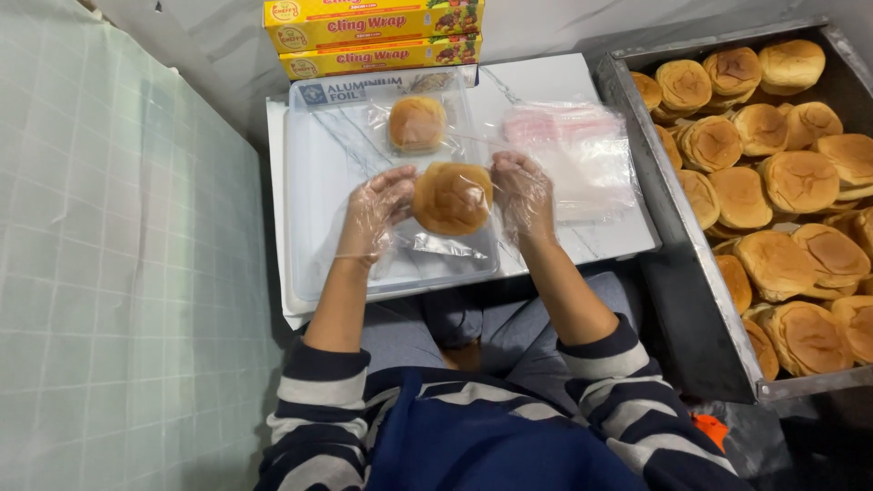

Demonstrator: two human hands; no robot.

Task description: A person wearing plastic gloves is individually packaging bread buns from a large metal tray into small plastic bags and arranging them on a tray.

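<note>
I am holding the round golden-brown bun (pixel 452 197) between both gloved hands, left (pixel 376 211) and right (pixel 523 194), each grip grasping its edge, steadying it over clear plastic wrap (pixel 436 250) on the white desk (pixel 309 173).

**Inspector:** State what covers your hands.

**Wearer:** My left hand (pixel 376 211) and my right hand (pixel 523 194) each wear one thin, clear plastic glove. The film is loose and wrinkled, and ends at the wrist.

**Inspector:** Sleeves?

**Wearer:** I wear a knit top with horizontal stripes, dark navy alternating with pale grey. My left sleeve (pixel 314 400) and my right sleeve (pixel 618 377) are pushed up, so my forearms are bare below them.

**Inspector:** Torso and legs?

**Wearer:** A plain deep-blue panel (pixel 482 445), perhaps an apron, lies over my chest. My trousers (pixel 509 332) are blue-grey. A small orange patch (pixel 711 427) shows beside my right sleeve; I cannot identify it.
</note>
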